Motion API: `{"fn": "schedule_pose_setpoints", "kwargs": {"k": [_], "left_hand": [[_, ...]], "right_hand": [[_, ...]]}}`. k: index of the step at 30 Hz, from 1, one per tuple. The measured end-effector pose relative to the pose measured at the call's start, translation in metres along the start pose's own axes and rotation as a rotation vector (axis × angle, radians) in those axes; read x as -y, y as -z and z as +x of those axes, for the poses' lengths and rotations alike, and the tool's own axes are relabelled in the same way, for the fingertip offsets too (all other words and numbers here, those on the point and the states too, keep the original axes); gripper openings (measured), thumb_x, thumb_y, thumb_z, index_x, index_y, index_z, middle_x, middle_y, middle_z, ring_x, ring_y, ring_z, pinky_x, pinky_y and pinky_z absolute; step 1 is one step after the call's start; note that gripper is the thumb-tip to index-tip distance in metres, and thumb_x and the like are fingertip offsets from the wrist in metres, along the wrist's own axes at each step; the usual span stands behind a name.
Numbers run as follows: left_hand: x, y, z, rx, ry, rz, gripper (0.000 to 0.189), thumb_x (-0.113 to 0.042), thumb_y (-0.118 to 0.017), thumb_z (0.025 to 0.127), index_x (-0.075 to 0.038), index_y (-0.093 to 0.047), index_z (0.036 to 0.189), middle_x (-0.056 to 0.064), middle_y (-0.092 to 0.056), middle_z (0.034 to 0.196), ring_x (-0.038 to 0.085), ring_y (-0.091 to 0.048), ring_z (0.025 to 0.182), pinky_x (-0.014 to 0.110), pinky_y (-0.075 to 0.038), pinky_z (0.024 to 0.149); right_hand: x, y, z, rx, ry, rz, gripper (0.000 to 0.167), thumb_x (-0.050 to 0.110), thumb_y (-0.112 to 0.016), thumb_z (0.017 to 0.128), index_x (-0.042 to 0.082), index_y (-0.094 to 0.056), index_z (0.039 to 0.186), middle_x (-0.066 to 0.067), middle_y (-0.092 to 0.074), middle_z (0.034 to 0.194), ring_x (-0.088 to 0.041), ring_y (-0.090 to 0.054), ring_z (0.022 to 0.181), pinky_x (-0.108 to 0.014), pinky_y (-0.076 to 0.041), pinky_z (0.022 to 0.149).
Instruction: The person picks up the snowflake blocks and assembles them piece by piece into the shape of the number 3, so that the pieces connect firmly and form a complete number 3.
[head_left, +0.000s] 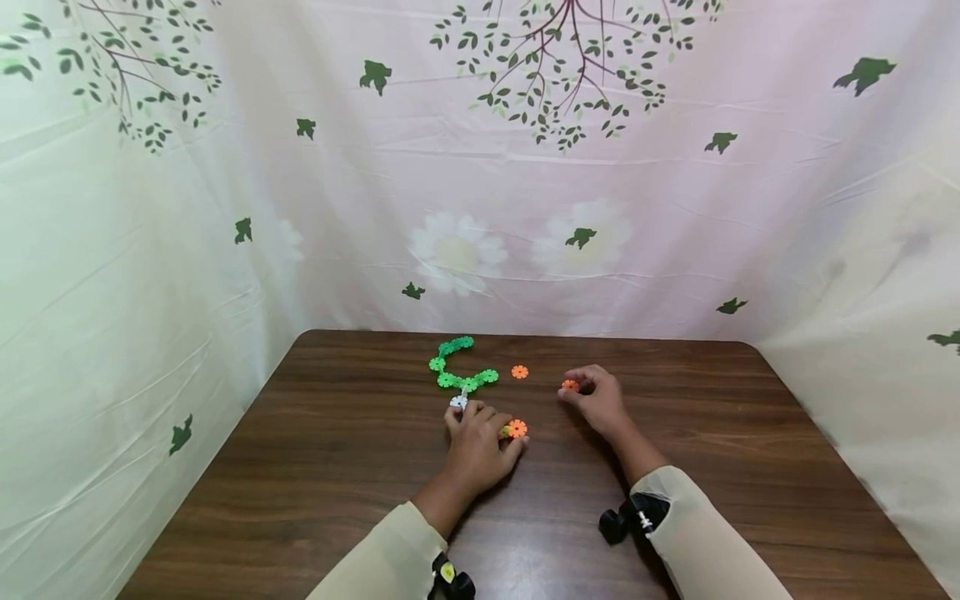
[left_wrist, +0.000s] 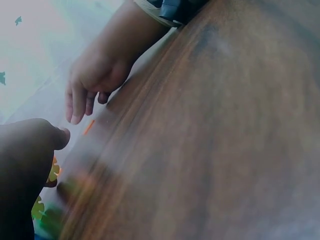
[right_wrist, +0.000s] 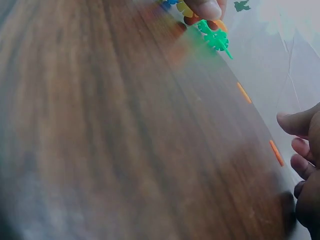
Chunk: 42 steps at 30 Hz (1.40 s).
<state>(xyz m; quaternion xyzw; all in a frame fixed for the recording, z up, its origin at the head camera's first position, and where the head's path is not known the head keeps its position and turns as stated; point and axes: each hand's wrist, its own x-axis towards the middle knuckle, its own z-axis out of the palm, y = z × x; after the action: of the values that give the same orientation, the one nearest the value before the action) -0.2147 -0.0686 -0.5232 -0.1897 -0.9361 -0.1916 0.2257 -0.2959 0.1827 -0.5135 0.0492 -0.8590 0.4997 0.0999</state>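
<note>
A chain of flower-shaped interlocking discs lies on the table, with green discs (head_left: 468, 383) curving at the back and a whitish disc (head_left: 459, 402) by my left fingers. My left hand (head_left: 480, 446) grips the near end of the chain, where an orange disc (head_left: 517, 428) shows between thumb and fingers beside a yellow disc (right_wrist: 186, 9). My right hand (head_left: 596, 400) hovers around a loose orange disc (head_left: 570, 385); in the right wrist view its fingers stand apart from that disc (right_wrist: 276, 152), which lies on the table.
Another loose orange disc (head_left: 520, 372) lies between the chain and my right hand. The brown wooden table (head_left: 337, 467) ends at a printed curtain (head_left: 510, 183) behind and at both sides. Each wrist wears a black camera.
</note>
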Motion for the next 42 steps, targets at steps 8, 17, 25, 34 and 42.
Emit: {"fn": "schedule_pose_setpoints", "kwargs": {"k": [8,17,25,34,42], "left_hand": [[-0.0009,0.0012,-0.0013,0.006,0.008,-0.041,0.033,-0.044,-0.082,0.097,-0.018,-0.082,0.116,-0.001,-0.078,0.11,0.027,-0.061,0.119,0.068,-0.032,0.107],[-0.0002,0.0034,-0.0034,-0.004,0.017,-0.052,0.028,-0.04,-0.083,0.096,-0.018,-0.082,0.114,-0.001,-0.079,0.109,0.027,-0.062,0.117,0.066,-0.033,0.106],[-0.0009,0.004,-0.0034,0.016,0.024,-0.079,0.028,-0.038,-0.082,0.097,-0.018,-0.081,0.116,0.0,-0.08,0.111,0.027,-0.062,0.118,0.069,-0.032,0.107],[-0.0027,0.0045,-0.0026,0.037,0.038,-0.089,0.029,-0.037,-0.081,0.098,-0.016,-0.082,0.117,0.0,-0.079,0.111,0.025,-0.063,0.117,0.069,-0.033,0.108],[-0.0039,0.0055,-0.0018,0.047,0.053,-0.116,0.028,-0.035,-0.082,0.098,-0.015,-0.082,0.117,0.001,-0.08,0.11,0.024,-0.062,0.117,0.068,-0.031,0.109]], "right_hand": [[-0.0041,-0.0011,0.0005,0.013,0.013,-0.129,0.038,0.011,-0.085,0.096,-0.004,-0.075,0.129,-0.023,-0.066,0.129,-0.04,-0.063,0.118,-0.052,-0.051,0.104],[-0.0031,-0.0036,-0.0003,0.044,0.033,-0.234,0.035,0.01,-0.079,0.1,-0.009,-0.074,0.129,-0.026,-0.061,0.128,-0.044,-0.061,0.121,-0.059,-0.05,0.106],[-0.0021,-0.0025,-0.0015,0.076,0.027,-0.245,0.023,0.004,-0.076,0.101,-0.006,-0.073,0.122,-0.023,-0.062,0.124,-0.04,-0.059,0.117,-0.055,-0.05,0.101],[-0.0005,-0.0043,-0.0056,0.07,0.039,-0.165,0.02,0.0,-0.078,0.099,0.004,-0.07,0.117,-0.013,-0.069,0.103,-0.023,-0.06,0.092,-0.029,-0.048,0.079],[0.0023,-0.006,-0.0093,0.081,0.063,-0.124,0.011,0.005,-0.075,0.103,0.005,-0.077,0.113,-0.01,-0.073,0.099,-0.019,-0.062,0.09,-0.032,-0.051,0.081]]}}
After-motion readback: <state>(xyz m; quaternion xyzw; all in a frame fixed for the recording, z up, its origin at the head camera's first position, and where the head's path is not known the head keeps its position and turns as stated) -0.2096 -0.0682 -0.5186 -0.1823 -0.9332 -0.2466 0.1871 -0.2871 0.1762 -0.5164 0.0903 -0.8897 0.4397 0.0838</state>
